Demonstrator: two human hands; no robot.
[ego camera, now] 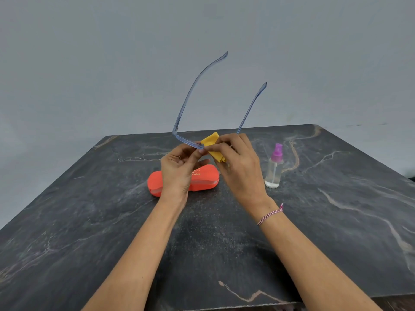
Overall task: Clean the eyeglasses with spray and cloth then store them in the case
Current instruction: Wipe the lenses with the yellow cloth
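I hold translucent blue eyeglasses (188, 102) up above the table, their two temple arms pointing up and away. My left hand (179, 169) pinches the front frame near its middle. My right hand (240, 167) pinches a yellow cloth (211, 141) against the frame's right part, hiding that lens. An orange glasses case (203, 179) lies closed on the table behind my left hand. A clear spray bottle (274, 168) with a purple nozzle stands upright to the right of my right hand.
The dark marble table (89, 221) ends at a far edge just behind the glasses and at a near edge by my forearms. A plain grey wall (112, 63) rises behind it.
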